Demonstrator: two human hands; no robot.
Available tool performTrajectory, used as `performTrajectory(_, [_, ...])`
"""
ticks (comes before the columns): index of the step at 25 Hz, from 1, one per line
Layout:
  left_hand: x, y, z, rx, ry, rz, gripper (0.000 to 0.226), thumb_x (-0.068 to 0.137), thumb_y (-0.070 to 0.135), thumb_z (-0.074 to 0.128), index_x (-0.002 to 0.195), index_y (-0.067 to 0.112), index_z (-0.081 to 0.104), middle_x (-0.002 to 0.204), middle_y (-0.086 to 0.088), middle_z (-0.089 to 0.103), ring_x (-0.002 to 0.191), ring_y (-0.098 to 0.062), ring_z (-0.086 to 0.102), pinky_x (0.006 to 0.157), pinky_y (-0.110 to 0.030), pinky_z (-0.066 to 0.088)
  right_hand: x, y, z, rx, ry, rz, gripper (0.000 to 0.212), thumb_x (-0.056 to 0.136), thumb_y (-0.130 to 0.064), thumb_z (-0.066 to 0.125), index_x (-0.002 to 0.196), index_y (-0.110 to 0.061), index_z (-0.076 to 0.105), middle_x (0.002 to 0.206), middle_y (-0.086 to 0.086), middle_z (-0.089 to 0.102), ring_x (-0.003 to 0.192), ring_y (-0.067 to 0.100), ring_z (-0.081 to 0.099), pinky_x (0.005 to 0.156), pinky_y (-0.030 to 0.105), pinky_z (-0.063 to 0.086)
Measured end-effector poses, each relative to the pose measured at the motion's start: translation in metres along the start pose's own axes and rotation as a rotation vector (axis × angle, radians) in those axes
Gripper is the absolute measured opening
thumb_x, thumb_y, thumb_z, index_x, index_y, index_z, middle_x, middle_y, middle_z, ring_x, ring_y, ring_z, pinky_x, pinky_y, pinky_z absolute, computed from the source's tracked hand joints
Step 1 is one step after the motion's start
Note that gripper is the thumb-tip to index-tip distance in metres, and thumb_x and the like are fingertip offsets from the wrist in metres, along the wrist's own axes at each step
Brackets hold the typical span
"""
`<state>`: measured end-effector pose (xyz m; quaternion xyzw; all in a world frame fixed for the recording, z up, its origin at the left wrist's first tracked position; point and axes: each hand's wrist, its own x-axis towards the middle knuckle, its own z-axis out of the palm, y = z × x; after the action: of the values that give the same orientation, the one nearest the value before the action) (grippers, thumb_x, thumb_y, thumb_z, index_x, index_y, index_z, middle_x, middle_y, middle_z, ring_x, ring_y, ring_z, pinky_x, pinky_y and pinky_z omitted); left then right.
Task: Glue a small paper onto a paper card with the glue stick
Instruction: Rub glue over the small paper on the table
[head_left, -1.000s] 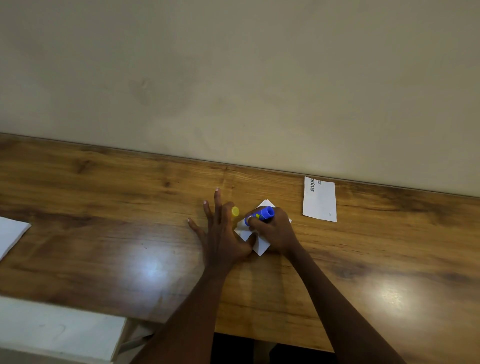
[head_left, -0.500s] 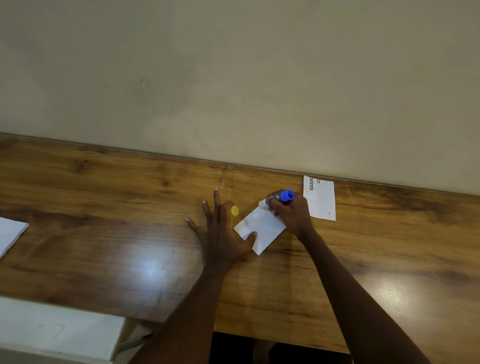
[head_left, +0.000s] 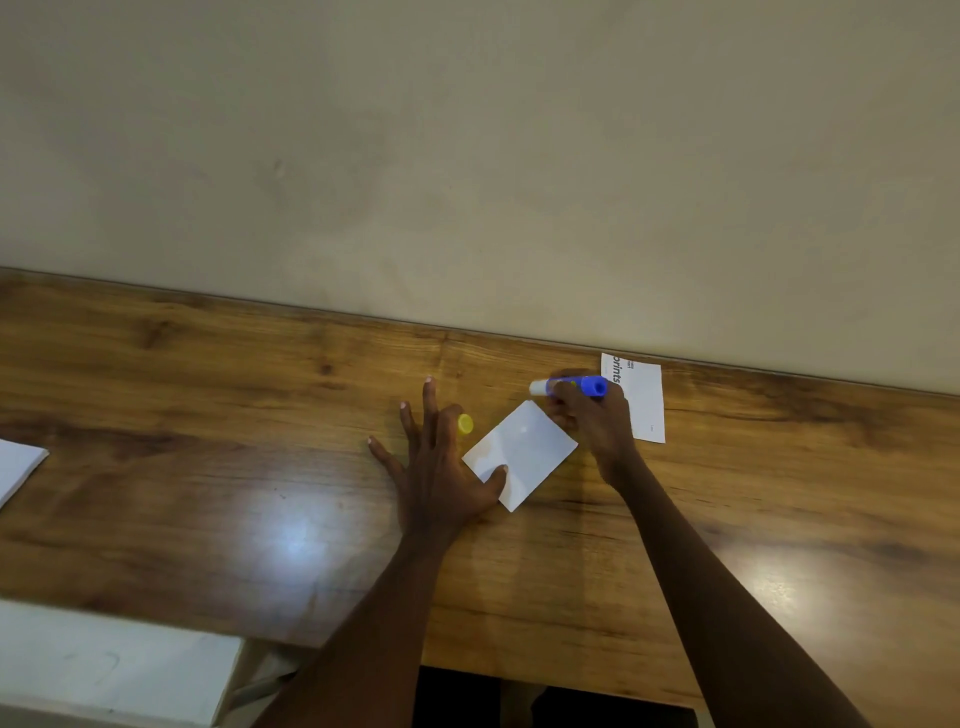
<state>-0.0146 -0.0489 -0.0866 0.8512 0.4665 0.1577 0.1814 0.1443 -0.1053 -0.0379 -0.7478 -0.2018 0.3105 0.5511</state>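
Note:
A small white paper (head_left: 524, 449) lies turned like a diamond on the wooden table (head_left: 208, 493). My left hand (head_left: 436, 467) rests flat with fingers spread, its thumb pressing the paper's lower left part. My right hand (head_left: 592, 421) grips the blue glue stick (head_left: 582, 386) sideways just beyond the paper's top corner, white glue tip pointing left, lifted off the paper. A yellow cap (head_left: 465, 423) sits by my left index finger. A white printed card (head_left: 641, 400) lies against the wall, partly behind my right hand.
The wall (head_left: 467, 156) runs along the table's far edge. A white sheet (head_left: 15, 465) pokes in at the left edge. A white surface (head_left: 104, 670) sits below the table's front edge at lower left.
My right hand has carried the glue stick from the paper's middle up and to the right, past its top corner. The paper is uncovered now. My left hand stays put.

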Motion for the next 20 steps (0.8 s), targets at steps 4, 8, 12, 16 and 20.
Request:
performTrajectory(4, [0.000,0.000,0.000,0.015,0.012,0.004,0.076,0.059,0.059,0.056,0.119,0.029,0.020,0.155,-0.002,-0.002,0.141,-0.036,0.000,0.101,-0.070,-0.008,-0.021,-0.004,0.000,0.060,0.275,-0.124,0.024,0.085,-0.022,0.056,0.106,-0.010,0.056,0.096,0.016,0.064,0.081,0.025,0.061,0.073,0.032,0.055])
performTrajectory(8, [0.000,0.001,0.000,0.021,0.019,0.001,0.075,0.058,0.058,0.055,0.118,0.030,0.020,0.155,-0.006,0.003,0.141,-0.037,0.002,0.101,-0.069,-0.010,-0.054,0.023,0.021,-0.656,0.245,-0.083,0.035,0.081,-0.028,0.062,0.112,-0.015,0.051,0.110,0.011,0.063,0.098,0.023,0.055,0.097,0.047,0.040])
performTrajectory(12, [0.000,0.000,0.001,0.025,0.014,0.010,0.074,0.060,0.058,0.054,0.119,0.030,0.019,0.155,-0.007,0.003,0.141,-0.038,0.002,0.101,-0.070,-0.008,-0.055,0.025,0.027,-0.439,0.222,-0.027,0.052,0.074,-0.021,0.070,0.118,-0.013,0.045,0.123,0.011,0.054,0.110,0.025,0.046,0.097,0.037,0.037])
performTrajectory(16, [0.002,-0.001,0.002,0.043,0.022,0.010,0.075,0.058,0.059,0.055,0.118,0.029,0.021,0.155,-0.006,0.004,0.141,-0.038,0.003,0.100,-0.070,-0.007,-0.045,0.021,0.026,-0.176,0.309,-0.015,0.062,0.066,-0.006,0.075,0.117,-0.008,0.041,0.118,0.016,0.051,0.097,0.024,0.050,0.087,0.032,0.045])
performTrajectory(20, [0.001,0.000,0.002,0.046,0.018,0.006,0.075,0.058,0.058,0.054,0.118,0.030,0.019,0.155,-0.005,0.002,0.141,-0.037,0.001,0.101,-0.070,-0.008,-0.038,0.022,0.027,-0.173,0.379,0.022,0.058,0.067,0.001,0.072,0.116,-0.008,0.042,0.118,0.018,0.052,0.101,0.029,0.052,0.092,0.037,0.045])
